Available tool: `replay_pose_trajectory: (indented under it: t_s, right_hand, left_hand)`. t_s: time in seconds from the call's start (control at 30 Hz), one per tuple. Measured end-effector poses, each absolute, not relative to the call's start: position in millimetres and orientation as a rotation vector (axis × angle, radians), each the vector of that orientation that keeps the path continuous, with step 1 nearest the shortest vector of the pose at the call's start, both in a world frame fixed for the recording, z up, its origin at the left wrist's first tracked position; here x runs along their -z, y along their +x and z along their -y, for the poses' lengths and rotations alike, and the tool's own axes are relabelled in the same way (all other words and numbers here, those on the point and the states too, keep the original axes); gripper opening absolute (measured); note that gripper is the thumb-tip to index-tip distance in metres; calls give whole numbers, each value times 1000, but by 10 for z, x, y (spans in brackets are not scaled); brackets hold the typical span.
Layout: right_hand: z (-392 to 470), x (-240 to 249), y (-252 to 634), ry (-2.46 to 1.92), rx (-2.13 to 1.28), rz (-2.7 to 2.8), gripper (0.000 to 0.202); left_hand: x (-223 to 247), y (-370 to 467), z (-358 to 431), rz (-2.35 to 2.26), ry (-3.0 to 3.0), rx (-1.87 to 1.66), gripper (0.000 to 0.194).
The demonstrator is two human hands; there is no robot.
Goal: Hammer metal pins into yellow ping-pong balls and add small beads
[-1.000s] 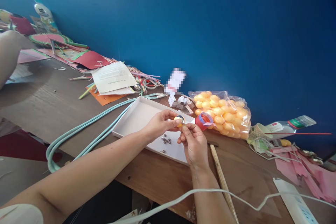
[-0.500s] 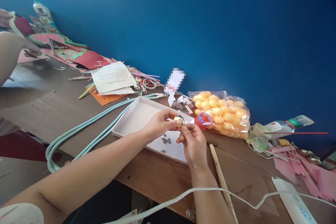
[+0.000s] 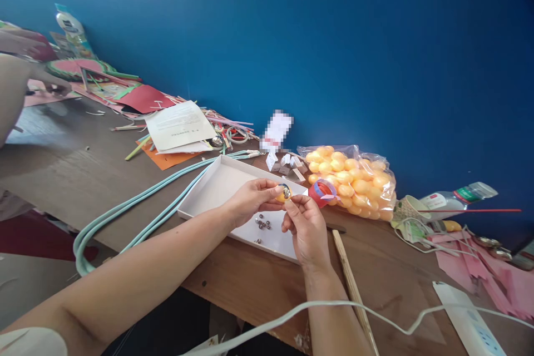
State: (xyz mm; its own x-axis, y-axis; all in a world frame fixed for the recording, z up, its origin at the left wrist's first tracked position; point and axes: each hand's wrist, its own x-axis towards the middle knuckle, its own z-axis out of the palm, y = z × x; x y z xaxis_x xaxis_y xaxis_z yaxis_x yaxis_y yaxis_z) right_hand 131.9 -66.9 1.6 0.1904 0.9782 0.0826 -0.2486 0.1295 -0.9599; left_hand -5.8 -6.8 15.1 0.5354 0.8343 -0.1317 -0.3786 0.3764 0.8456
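Two bare hands are meeting near the centre of the frame, over a shallow white box (image 3: 217, 181) lying on a brown wooden bench (image 3: 242, 272). The left hand (image 3: 256, 197) is closing its grip on a shiny gold ball (image 3: 285, 193); the right hand (image 3: 306, 222) is bringing thumb and forefinger to the ball's right edge, though whether its grip is pinching anything is impossible to tell. Small metal beads (image 3: 262, 223) are lying inside the box. The bench is running from upper left to lower right, against a plain blue wall (image 3: 292, 39). Pale green cords (image 3: 142, 197) are looping left of the box, orange balls (image 3: 352, 178) are filling a clear bag right of centre, and a power strip (image 3: 469, 317) is resting at lower right. Another person's arm (image 3: 11, 94) is reaching in at upper left.
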Motion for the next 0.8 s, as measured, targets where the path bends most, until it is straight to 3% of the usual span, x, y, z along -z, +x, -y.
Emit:
replay_pose_trajectory:
  t_s: [0.4, 0.8]
  right_hand:
    - [605, 37, 1321, -1078, -1065, 955, 28]
    - [651, 56, 1311, -1051, -964, 973, 17]
  left_hand:
    - [-125, -14, 112, -621, 973, -910, 35]
    - [-166, -50, 75, -621, 873, -865, 30]
